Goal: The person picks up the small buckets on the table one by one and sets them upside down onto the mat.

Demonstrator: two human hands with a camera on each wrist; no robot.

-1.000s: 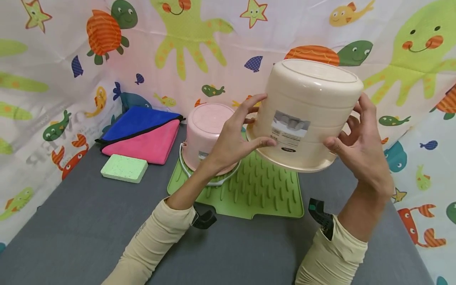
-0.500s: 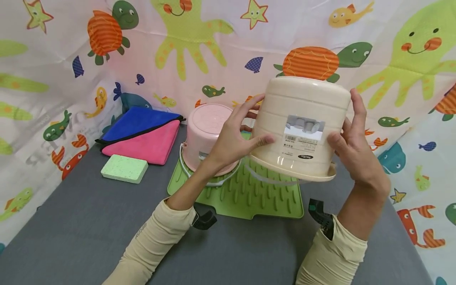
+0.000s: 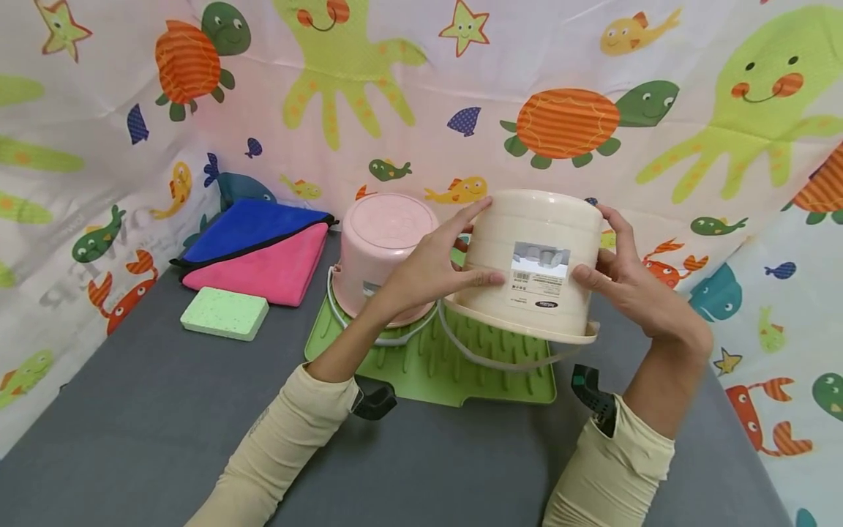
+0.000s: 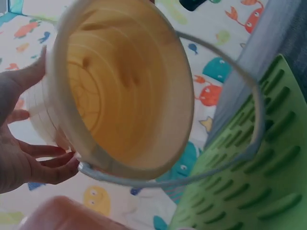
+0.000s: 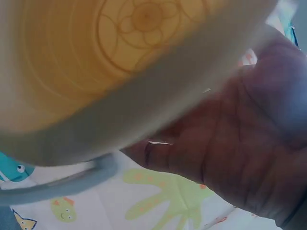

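Observation:
Both hands hold a cream bucket [image 3: 494, 256] upside down over the right part of a green drying mat [image 3: 454, 380]. The left hand [image 3: 424, 274] grips its left side, thumb on the front wall. On the opposite side, the right hand [image 3: 642, 293] grips it with the thumb beside the printed label [image 3: 540, 267]. The bucket's pale handle [image 3: 487, 360] hangs below the rim, close above the mat. In the left wrist view the hollow inside of the bucket [image 4: 158, 110] shows, and nothing lies in it. The right hand's fingers are partly hidden behind the bucket.
An upturned pink bucket [image 3: 388, 223] stands on the mat's left part, close to the left hand. Further left lie a light green sponge [image 3: 225, 313] and a folded blue and pink cloth [image 3: 263, 245]. A patterned curtain [image 3: 435, 66] borders the grey tabletop [image 3: 448, 468].
The cream bucket has come down and slightly left toward the mat, held in both hands. It now tilts less, and its handle has dropped into sight under the rim.

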